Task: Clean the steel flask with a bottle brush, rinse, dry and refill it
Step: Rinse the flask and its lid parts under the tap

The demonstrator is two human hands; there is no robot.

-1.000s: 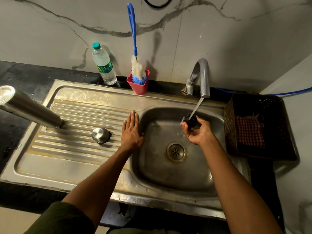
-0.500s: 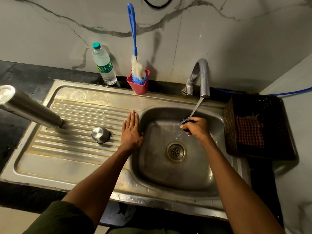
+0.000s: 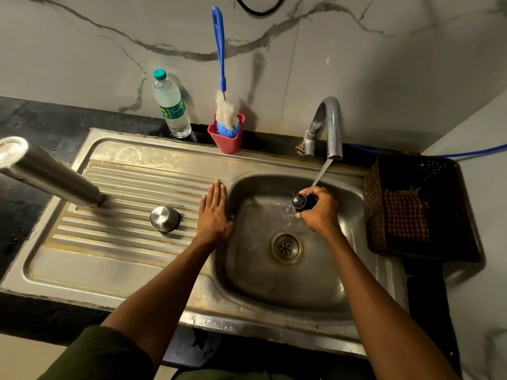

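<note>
Steel cylindrical flask (image 3: 52, 171) is draining upside down on the drainboard; my right hand (image 3: 318, 212) is gripping its small black stopper (image 3: 301, 201) under running water, left hand (image 3: 215, 215) resting flat. Drying and refilling are waiting.

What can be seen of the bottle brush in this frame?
The bottle brush stands nearly upright, head down, in a small red cup on the dark counter behind the sink, between the plastic water bottle and the tap. It has a long blue plastic handle with a slot at the top, a short wire neck, fluffy off-white bristles and a blue bristle tip inside the cup. The handle leans toward the marble wall. Neither hand touches it.
</note>
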